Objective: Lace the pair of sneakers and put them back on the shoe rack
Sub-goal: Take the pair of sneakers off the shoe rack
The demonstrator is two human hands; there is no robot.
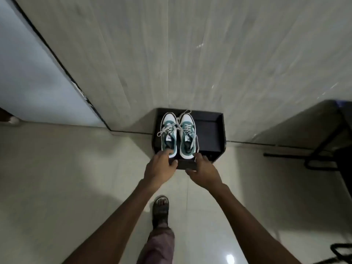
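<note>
Two white and teal sneakers stand side by side, toes toward the wall, on the top of a low black shoe rack (pixel 211 134). The left sneaker (pixel 168 133) and the right sneaker (pixel 187 135) both have grey laces threaded, with loose ends trailing over the sides. My left hand (pixel 159 167) rests at the heel of the left sneaker, fingers curled onto it. My right hand (pixel 203 169) is at the heel of the right sneaker and the rack's front edge; whether it grips the shoe I cannot tell.
The rack stands against a pale tiled wall (pixel 190 54). A dark table or stand (pixel 331 134) with a black frame is at the right. My sandalled foot (pixel 161 210) is on the glossy floor below the hands. A white door panel (pixel 28 82) is at the left.
</note>
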